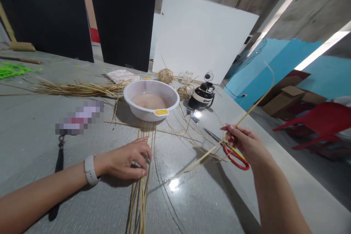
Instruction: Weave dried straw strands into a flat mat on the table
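Observation:
My left hand (131, 159), with a pale watch band (91, 170) at the wrist, lies curled over a bundle of thin straw-coloured cane strips (141, 204). Its thumb and fingers close on the strips, which run from the near edge toward the basin. My right hand (242, 140) is raised at the right and pinches one long cane strip (255, 105). One end of that strip bends upward; the other slopes down to the left over the table. Red-handled scissors (236, 159) lie below my right hand, partly hidden by it.
A white basin (131, 104) of cloudy water stands ahead. Behind it are woven balls (165, 76) and a black bottle (201, 97). More loose strips (82, 89) lie left, near a blurred-out item (79, 117) with a dark strap. A red chair (320, 119) stands beyond the table's right edge.

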`<action>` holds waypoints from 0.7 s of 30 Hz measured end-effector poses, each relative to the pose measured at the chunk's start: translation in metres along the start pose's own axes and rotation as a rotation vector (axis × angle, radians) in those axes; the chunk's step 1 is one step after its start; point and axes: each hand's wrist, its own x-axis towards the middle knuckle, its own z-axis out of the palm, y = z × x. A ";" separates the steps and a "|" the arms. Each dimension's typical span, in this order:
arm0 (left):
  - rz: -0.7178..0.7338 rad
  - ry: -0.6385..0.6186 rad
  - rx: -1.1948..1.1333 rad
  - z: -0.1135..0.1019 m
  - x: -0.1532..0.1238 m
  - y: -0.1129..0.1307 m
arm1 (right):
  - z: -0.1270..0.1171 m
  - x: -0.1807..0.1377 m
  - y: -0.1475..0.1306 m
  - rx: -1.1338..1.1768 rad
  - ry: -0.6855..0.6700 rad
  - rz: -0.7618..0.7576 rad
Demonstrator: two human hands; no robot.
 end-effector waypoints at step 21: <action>0.162 -0.011 0.342 0.008 -0.018 0.012 | 0.023 0.008 0.035 0.287 0.040 0.077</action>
